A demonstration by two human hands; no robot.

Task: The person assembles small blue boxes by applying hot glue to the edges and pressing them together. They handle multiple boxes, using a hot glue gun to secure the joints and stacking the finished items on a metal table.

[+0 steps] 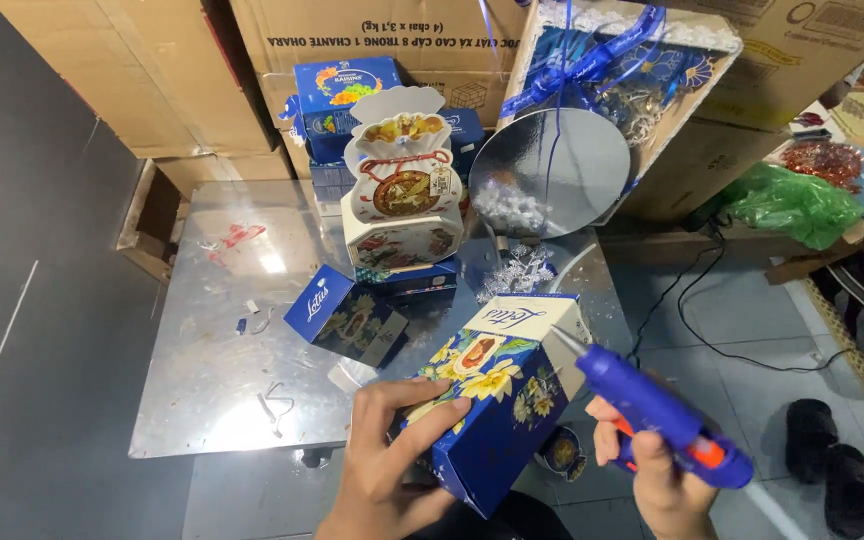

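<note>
Glue gun nozzle set against a tilted flowered box.

Left hand (384, 470) clamped round blue box (497, 395), angled to bare its pale end at 1 o'clock; right hand (657, 475) curled on blue glue gun (657, 410), tip touching. Smaller box (344, 320) lying on metal table (222, 300), 10 o'clock.

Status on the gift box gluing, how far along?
Done: white purse-shaped gift box stands assembled on the metal table. In hand: left hand holds a blue flowered carton; right hand aims a blue glue gun at its white end. Left: small blue box lies apart.
</note>
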